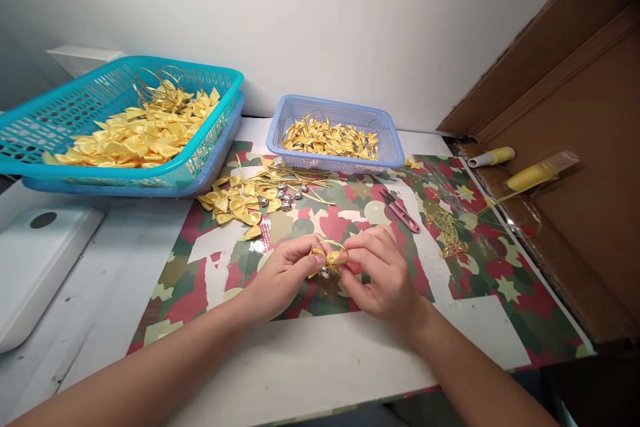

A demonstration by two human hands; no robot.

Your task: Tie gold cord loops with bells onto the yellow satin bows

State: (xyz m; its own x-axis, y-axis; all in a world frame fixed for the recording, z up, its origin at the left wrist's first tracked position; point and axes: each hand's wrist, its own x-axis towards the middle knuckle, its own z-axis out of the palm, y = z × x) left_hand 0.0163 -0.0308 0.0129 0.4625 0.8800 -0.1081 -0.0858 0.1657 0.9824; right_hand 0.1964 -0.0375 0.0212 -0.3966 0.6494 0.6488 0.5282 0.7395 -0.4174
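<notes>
Between my two hands, over the front of the patterned sheet, is a small yellow ribbon bow [333,258] with a silver bell [325,272] beneath it and a gold cord loop above. My left hand [287,273] pinches the bow's left side between thumb and fingers. From the other side, the fingers of my right hand [380,270] close on the bow's right edge and the cord. Its fingertips are partly hidden. Beyond my hands lie loose yellow bows [235,200], gold cords [300,177] and several silver bells [287,199].
At the back left stands a turquoise basket [200,153] of yellow bows, stacked on a blue one. A smaller lilac basket [335,161] holds bows with cords. Pink thread snips [403,212] lie right of centre. Yellow thread spools [533,175] are by the cardboard; a white device [45,260] sits left.
</notes>
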